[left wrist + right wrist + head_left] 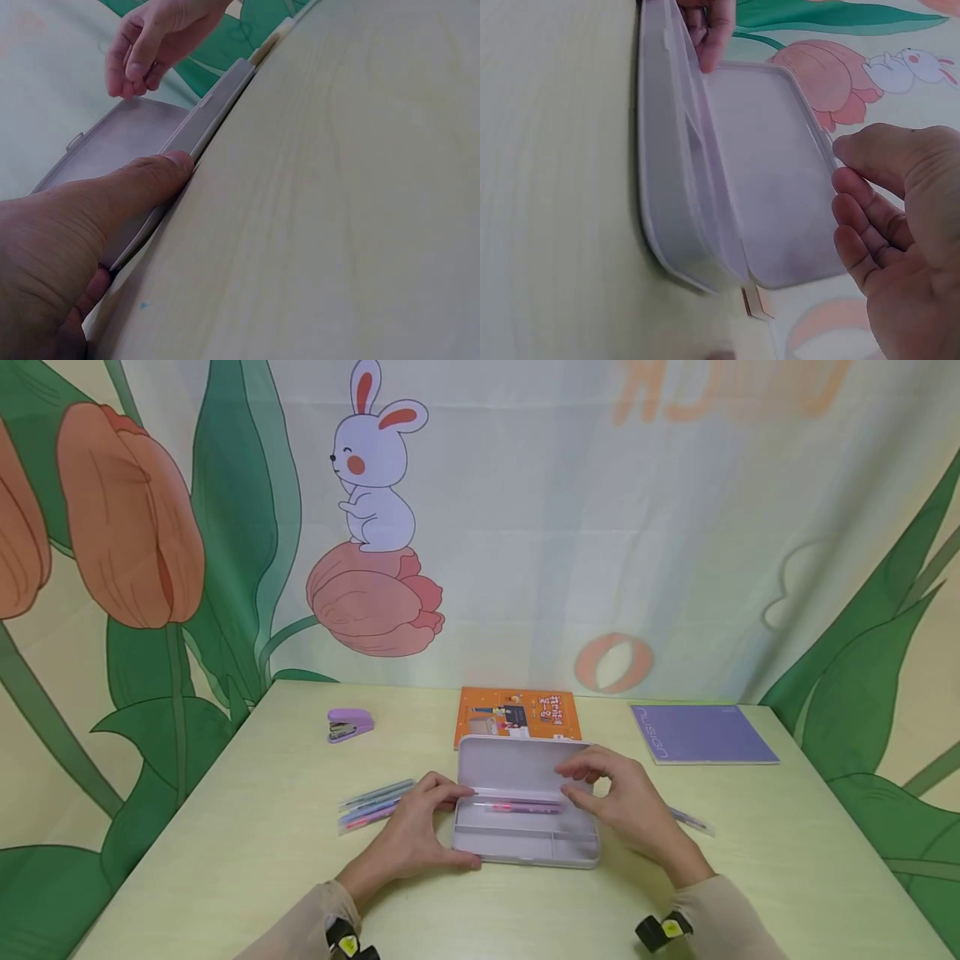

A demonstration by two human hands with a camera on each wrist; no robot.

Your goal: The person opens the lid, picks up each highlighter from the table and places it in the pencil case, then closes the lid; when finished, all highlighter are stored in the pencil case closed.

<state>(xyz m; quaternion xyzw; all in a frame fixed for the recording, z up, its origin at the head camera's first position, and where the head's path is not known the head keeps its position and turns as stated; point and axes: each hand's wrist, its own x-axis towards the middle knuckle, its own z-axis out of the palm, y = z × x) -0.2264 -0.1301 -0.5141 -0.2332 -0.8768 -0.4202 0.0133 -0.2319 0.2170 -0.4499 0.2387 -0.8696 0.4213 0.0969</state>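
Note:
A pale lilac pencil case [504,847] lies on the table with its lid [510,766] raised at the back. Pink and purple pens [525,807] lie in its long rear compartment. My left hand [412,827] grips the case's left end, thumb [161,176] along the front side and fingers toward the back. By the right part of the lid hovers my right hand [626,793], its fingers loosely bent and holding nothing. In the right wrist view its fingertips [844,184] are close to the lid's edge; whether they touch it, I cannot tell.
Several pens [375,806] lie left of the case, partly behind my left hand. Another pen [692,821] lies beyond my right wrist. Farther back are a purple stapler [350,724], an orange book [517,710] behind the lid, and a purple notebook [705,733]. A printed curtain [510,527] hangs behind the table.

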